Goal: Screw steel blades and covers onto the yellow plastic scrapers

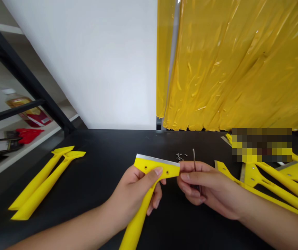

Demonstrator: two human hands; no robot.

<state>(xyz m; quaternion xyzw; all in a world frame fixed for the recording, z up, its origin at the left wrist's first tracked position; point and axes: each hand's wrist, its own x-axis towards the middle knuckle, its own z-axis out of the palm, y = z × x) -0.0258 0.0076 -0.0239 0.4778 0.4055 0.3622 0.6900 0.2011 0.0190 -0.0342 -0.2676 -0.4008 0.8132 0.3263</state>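
Note:
A yellow scraper with a metal blade along its top edge is in my left hand, the thumb pressed on its head between two dark holes. At the right end of the blade, the thumb and forefinger of my right hand pinch together by the scraper's corner. A thin metal screwdriver stands up out of my right hand, its lower part hidden by the fingers. Just beyond the scraper, several small screws lie on the black table.
Two yellow handles lie at the left. Several yellow scrapers are piled at the right, partly blurred out. Shelves with a bottle and a red item stand at the left. Yellow plastic sheeting hangs behind.

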